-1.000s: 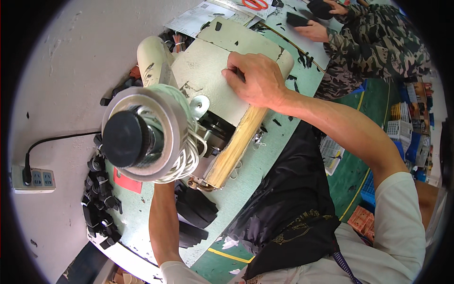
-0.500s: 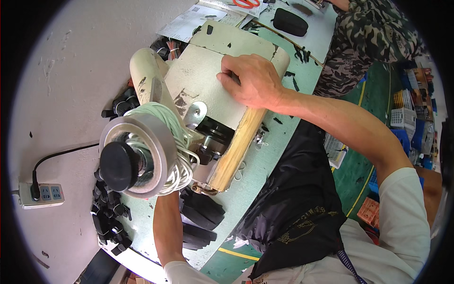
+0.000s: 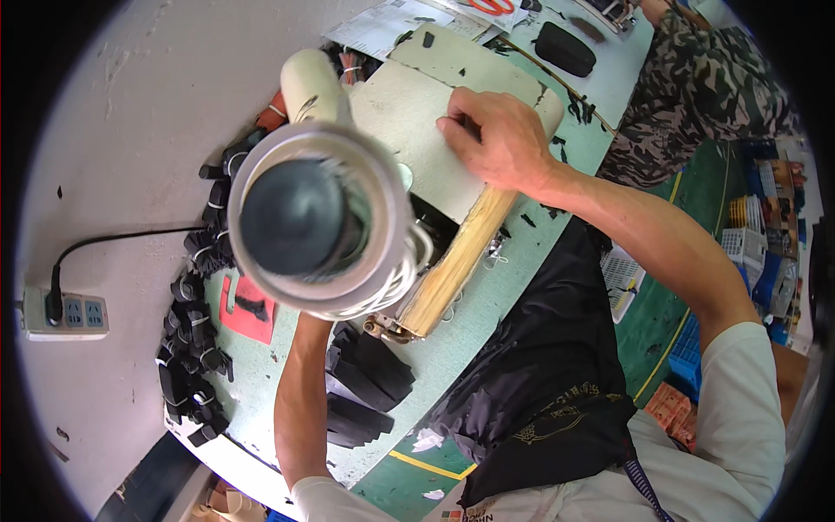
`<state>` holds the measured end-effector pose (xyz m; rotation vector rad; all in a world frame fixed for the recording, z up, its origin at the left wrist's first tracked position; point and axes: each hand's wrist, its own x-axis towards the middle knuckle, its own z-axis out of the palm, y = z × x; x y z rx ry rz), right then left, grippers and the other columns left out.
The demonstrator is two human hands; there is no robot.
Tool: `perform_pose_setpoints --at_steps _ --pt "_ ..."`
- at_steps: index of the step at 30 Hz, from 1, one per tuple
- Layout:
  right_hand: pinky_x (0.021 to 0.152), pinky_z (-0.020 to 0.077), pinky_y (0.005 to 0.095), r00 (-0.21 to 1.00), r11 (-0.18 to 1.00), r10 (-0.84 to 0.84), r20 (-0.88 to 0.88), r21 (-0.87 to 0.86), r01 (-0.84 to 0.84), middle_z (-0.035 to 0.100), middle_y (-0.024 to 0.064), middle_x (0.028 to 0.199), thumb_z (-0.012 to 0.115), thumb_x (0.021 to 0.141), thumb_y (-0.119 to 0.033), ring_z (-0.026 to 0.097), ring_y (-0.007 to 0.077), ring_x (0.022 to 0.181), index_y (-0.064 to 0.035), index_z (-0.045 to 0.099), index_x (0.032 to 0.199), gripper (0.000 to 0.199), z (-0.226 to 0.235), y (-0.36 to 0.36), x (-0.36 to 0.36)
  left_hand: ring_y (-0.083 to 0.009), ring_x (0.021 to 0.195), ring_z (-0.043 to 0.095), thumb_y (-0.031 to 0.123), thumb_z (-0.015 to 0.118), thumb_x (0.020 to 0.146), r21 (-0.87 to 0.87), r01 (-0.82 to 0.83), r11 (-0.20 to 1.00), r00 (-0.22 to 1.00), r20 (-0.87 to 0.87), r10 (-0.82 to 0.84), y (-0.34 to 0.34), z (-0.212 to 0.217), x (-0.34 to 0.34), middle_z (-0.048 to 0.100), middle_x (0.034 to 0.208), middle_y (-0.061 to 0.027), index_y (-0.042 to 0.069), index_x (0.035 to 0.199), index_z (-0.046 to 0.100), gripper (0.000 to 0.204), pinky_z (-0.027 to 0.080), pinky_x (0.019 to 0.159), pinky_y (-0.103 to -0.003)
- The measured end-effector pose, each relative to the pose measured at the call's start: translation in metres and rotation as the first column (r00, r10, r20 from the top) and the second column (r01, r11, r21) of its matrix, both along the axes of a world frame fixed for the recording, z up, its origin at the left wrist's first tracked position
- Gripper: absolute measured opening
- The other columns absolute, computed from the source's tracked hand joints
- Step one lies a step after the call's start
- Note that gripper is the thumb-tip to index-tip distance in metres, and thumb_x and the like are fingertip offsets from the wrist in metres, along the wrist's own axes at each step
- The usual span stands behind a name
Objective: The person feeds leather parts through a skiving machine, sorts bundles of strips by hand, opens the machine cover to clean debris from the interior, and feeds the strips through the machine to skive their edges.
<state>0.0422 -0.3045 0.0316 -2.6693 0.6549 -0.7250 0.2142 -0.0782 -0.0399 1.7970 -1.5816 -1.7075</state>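
Observation:
My right hand (image 3: 504,139) rests on the cream-coloured machine bed (image 3: 404,122), just beyond a wooden strip (image 3: 461,261). Its fingers are curled in, with a dark gap between thumb and forefinger; what they hold, if anything, is hidden. A round metal head with a pale rim (image 3: 396,204) and a black knob (image 3: 291,222) looms large in front, with loops of white cord (image 3: 383,297) below it. My left forearm reaches up behind this head, so my left hand is hidden. Beside that forearm, stacked black pieces (image 3: 370,365) lie on the green tabletop (image 3: 252,383).
Tied black bundles (image 3: 187,331) line the wall side, near a red piece (image 3: 252,313). A power strip (image 3: 74,315) is on the wall. Papers (image 3: 383,26), orange-handled scissors (image 3: 493,5) and a black case (image 3: 564,50) lie at the back. A person in camouflage (image 3: 696,78) is at right.
The view has shifted; the round head now looks larger and covers more of the machine. The red piece has come into sight. My right hand stays curled on the machine bed.

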Motion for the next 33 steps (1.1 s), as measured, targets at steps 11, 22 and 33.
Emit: perform_pose_setpoints --at_steps 11,22,33 --pt "0.058 0.0457 0.0422 0.997 0.989 -0.002 0.082 0.150 -0.011 0.060 0.0098 0.063 0.062 0.085 -0.024 0.060 0.0311 0.062 -0.0073 0.059 0.081 0.018 -0.004 0.001 -0.001 -0.0269 0.126 0.047 0.045 0.055 0.086 -0.045 -0.015 0.999 0.993 0.119 0.020 0.000 0.030 0.002 0.051 0.139 -0.0122 0.008 0.133 0.052 0.060 0.032 0.108 -0.034" --pt "0.057 0.0447 0.0412 0.999 0.999 -0.012 -0.043 -0.046 0.010 0.059 0.0108 0.063 0.063 0.084 -0.023 0.059 0.0318 0.060 -0.0064 0.058 0.081 0.018 0.007 0.004 0.003 -0.0278 0.113 0.055 0.057 0.058 0.078 0.104 0.051 0.993 0.985 0.162 -0.068 0.003 -0.003 0.008 0.059 0.129 -0.0144 0.008 0.127 0.056 0.070 0.042 0.098 -0.034" --pt "0.056 0.0445 0.0413 0.997 1.000 -0.003 -0.080 -0.023 0.001 0.059 0.0110 0.063 0.063 0.084 -0.024 0.059 0.0314 0.060 -0.0063 0.058 0.082 0.019 0.010 0.002 0.003 -0.0267 0.115 0.055 0.038 0.066 0.079 -0.121 -0.266 0.956 0.961 -0.106 0.254 0.017 -0.020 -0.005 0.059 0.127 -0.0162 0.005 0.126 0.058 0.057 0.042 0.097 -0.033"
